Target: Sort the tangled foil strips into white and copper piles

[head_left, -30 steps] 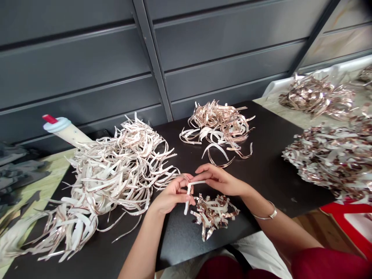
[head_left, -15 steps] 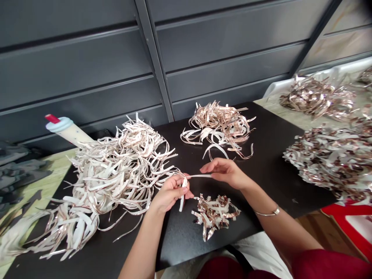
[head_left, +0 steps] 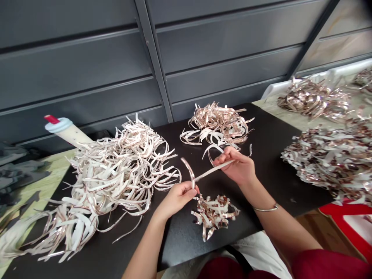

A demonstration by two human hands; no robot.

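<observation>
Holding a narrow white flat strip (head_left: 213, 171) nearly straight above the black worktop (head_left: 270, 155), pinching its lower end in the fingertips of the left hand (head_left: 180, 196) and gripping its upper end in the bent fingers of the right hand (head_left: 237, 167). Pinching, too, in the left hand, a curved shiny pinkish piece (head_left: 187, 166), tip upward. Facing a small heap of crinkled white and rose-gold strips (head_left: 215, 214) just below the hands, a big tangle of long white strips (head_left: 116, 170) on the left, and a smaller rose-gold and white tangle (head_left: 217, 122) beyond the right hand. Wearing a silver bangle (head_left: 266, 209) on the right wrist.
</observation>
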